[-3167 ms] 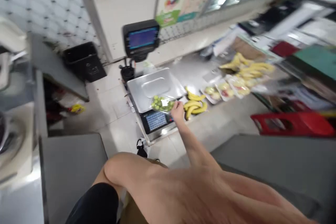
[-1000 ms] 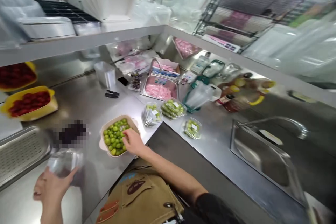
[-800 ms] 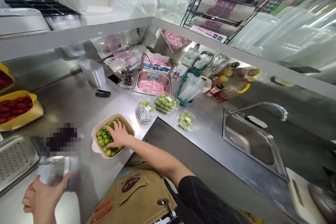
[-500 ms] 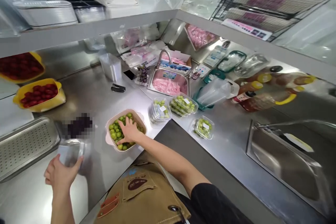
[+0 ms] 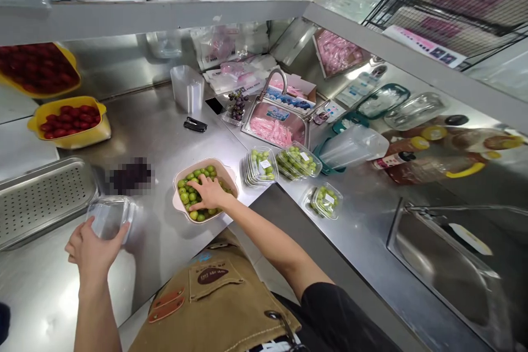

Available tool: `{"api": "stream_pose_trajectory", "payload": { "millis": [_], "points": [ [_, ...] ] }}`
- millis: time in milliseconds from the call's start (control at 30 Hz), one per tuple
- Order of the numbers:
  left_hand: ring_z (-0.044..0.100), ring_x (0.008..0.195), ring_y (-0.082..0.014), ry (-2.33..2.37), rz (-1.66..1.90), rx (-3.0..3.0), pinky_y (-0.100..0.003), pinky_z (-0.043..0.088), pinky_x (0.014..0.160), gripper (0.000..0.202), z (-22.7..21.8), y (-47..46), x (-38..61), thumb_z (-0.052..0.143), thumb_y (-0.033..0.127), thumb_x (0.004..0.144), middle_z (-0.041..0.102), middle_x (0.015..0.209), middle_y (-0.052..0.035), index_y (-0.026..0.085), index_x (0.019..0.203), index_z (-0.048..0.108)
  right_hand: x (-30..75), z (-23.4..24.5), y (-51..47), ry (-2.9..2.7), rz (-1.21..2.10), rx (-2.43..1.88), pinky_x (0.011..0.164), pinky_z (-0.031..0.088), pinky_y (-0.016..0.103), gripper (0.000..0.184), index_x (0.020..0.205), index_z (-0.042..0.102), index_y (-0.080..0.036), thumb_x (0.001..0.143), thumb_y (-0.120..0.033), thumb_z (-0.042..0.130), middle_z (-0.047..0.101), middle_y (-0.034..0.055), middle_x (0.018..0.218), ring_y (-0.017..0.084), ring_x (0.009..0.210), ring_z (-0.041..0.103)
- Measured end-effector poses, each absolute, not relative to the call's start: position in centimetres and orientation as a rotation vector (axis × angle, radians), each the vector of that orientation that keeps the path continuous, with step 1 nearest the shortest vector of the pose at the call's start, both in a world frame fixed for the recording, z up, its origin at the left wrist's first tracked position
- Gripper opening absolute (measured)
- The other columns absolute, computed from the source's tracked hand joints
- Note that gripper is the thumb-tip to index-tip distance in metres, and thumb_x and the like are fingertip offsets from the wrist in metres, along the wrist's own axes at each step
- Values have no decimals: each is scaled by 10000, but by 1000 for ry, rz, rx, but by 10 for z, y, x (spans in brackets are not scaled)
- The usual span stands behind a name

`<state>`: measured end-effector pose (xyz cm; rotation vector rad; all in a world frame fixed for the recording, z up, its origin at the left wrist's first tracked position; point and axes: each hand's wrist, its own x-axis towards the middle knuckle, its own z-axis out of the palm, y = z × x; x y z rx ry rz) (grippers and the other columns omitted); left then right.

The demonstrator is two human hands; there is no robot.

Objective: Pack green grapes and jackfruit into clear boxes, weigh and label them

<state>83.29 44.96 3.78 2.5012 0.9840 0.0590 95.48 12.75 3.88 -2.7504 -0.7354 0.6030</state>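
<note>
Our round green fruit (image 5: 193, 182) lies in a pale pink bowl (image 5: 231, 179) on the steel tabletop (image 5: 160, 143), our right hand (image 5: 210, 193) spread open on it, our left hand (image 5: 93, 250) gripping a clear plastic tub (image 5: 109, 218) left of the bowl, and filled tubs (image 5: 260, 167) just beside it on the right.

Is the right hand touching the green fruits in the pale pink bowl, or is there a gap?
Touching. The head view shows the right hand resting on the green fruits in the pale pink bowl, its spread fingers lying directly on them.
</note>
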Motion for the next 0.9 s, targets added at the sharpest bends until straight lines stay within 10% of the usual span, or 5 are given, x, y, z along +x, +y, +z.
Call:
{"api": "stream_pose_trajectory", "payload": {
  "millis": [233, 433, 633, 900],
  "points": [
    [460, 1483, -422, 737, 498, 2373, -654, 383, 1237, 974, 41, 431, 819, 760, 773, 692, 561, 1495, -159, 274, 1493, 519, 959, 27, 112, -575, 505, -2637, 897, 526, 390, 517, 1399, 596, -271, 953, -497, 727, 637, 95, 1240, 255, 945, 673],
    [531, 1399, -399, 403, 399, 2340, -598, 431, 1198, 830, 13, 386, 817, 799, 612, 779, 560, 1435, -188, 194, 1442, 527, 968, 18, 112, -511, 374, -2618, 926, 509, 355, 203, 1208, 645, -202, 1044, -266, 544, 694, 102, 1155, 245, 1013, 666],
    [484, 1434, -427, 534, 149, 2521, -605, 402, 1166, 895, -2, 357, 814, 830, 569, 785, 448, 1567, -191, 234, 1517, 439, 967, 26, 114, -390, 299, -2676, 973, 519, 386, 310, 1219, 637, -163, 1112, -334, 401, 683, 146, 1178, 272, 1085, 679],
    [671, 1176, -348, 552, 14, 2367, -450, 518, 962, 835, -33, 359, 822, 810, 369, 855, 649, 1241, -137, 184, 1532, 358, 948, 50, 141, -1004, 421, -2765, 1151, 465, 562, 835, 1597, 437, -207, 854, -328, 800, 350, 203, 1666, 432, 1476, 417]
  ]
}}
